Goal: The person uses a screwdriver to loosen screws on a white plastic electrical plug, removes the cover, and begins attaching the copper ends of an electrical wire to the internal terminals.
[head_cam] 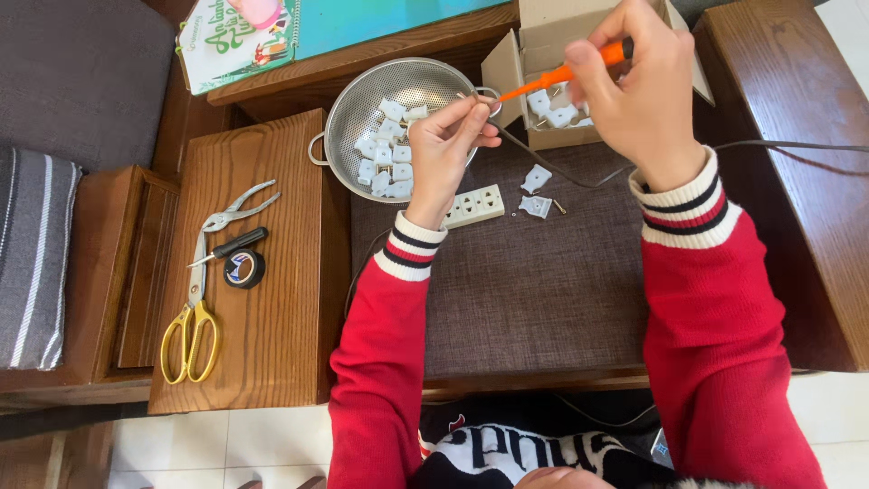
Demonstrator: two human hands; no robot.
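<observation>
Dark woven cloth [543, 290] covers the seat between wooden armrests. At twelve o'clock, the right hand [638, 86] grips an orange screwdriver [561, 72], its tip meeting a small part [471, 98] pinched in the left hand [448, 136], over a metal strainer [362, 95]. White socket strip [475, 206] lies just below.

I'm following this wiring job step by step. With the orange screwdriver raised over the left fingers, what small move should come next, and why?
Probably bring the orange screwdriver tip down onto the small part pinched in the left hand and turn it. The right hand already aims the tip at those fingertips, where the dark cable ends. What the part is remains too small to tell.
</observation>
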